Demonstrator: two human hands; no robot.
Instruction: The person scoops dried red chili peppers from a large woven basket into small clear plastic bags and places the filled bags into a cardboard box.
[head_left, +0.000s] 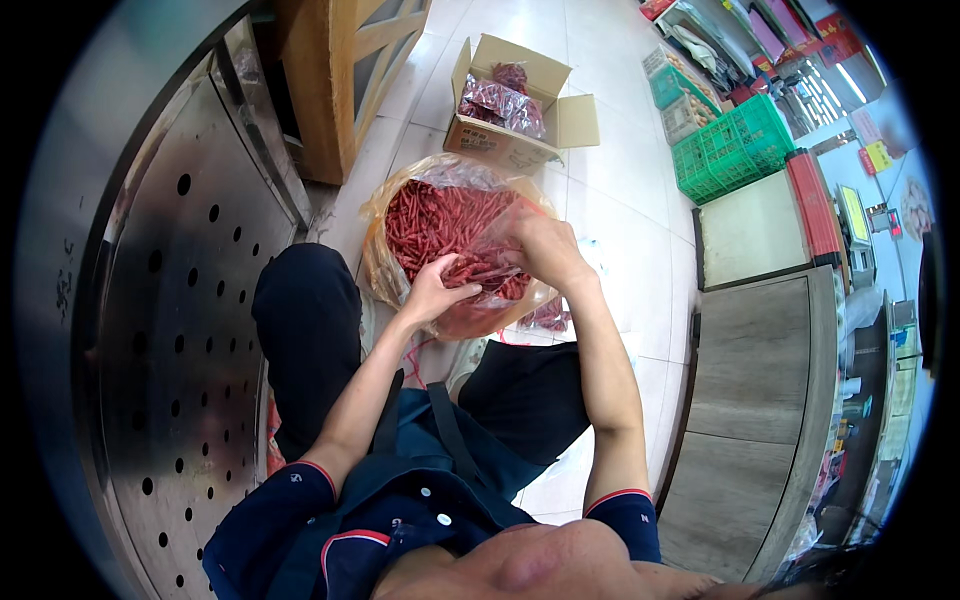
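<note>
A large translucent yellowish plastic bag (382, 277) stands wide open on the floor in front of my knees, full of dried red chilies (427, 217). My left hand (433, 292) holds the near side of a small clear plastic bag (491, 279) between thumb and fingers. Some chilies show through its film. Over the right part of the big bag, my right hand (546, 244) is bent down at the small bag's other side. Its fingertips are partly hidden, and I cannot tell whether they grip the film or chilies inside.
An open cardboard box (495, 142) beyond the big bag holds clear packets of chilies (502, 105). Another packet (547, 316) lies on the floor at the right. A perforated metal panel (202, 315) rises on my left. A green plastic crate (735, 150) and wooden cabinet (750, 375) stand right.
</note>
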